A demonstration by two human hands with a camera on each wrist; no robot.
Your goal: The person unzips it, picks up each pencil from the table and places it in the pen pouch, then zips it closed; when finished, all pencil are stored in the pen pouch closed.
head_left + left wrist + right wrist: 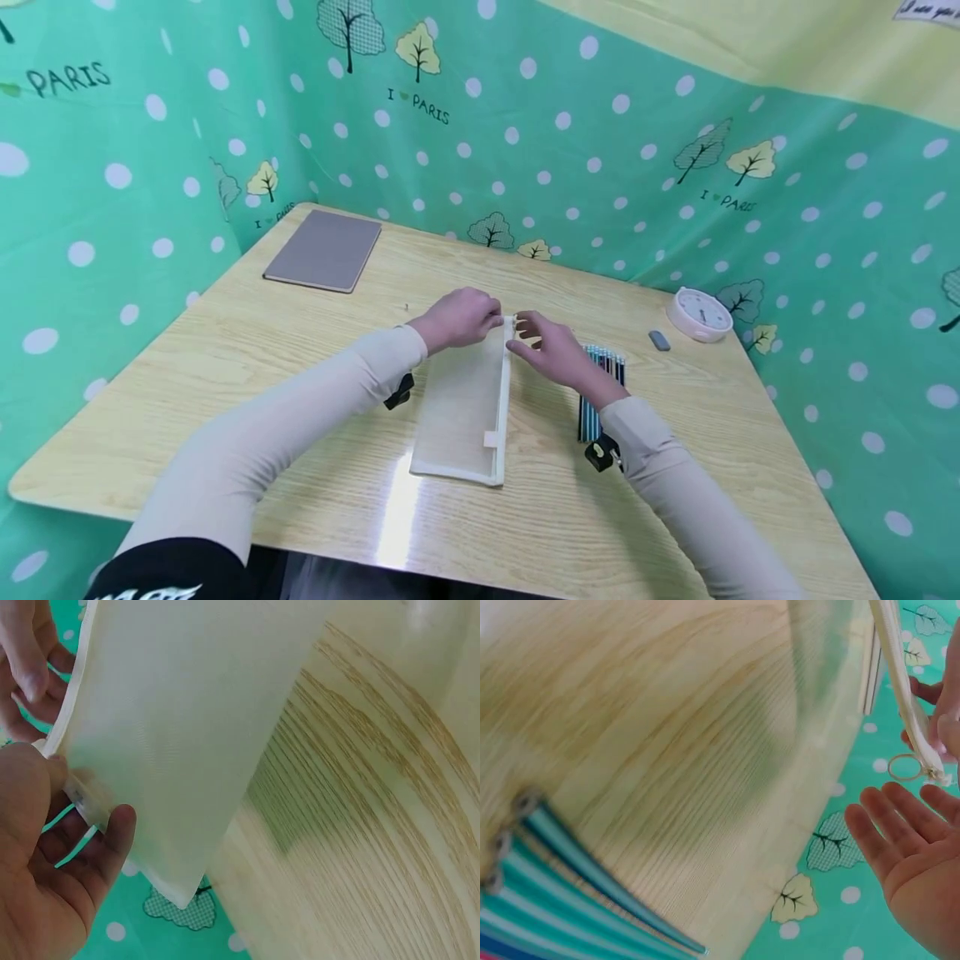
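The left hand (463, 319) pinches a sheer, rectangular pouch (459, 404) at its far end. Just right, the right hand (557, 352) spreads loosely.

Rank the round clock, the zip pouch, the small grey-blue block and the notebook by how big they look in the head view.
1. Zip pouch, partly behind a hand
2. Notebook
3. Round clock
4. Small grey-blue block

an off-white zip pouch (459, 408) lies on the table (225, 342), far end raised.
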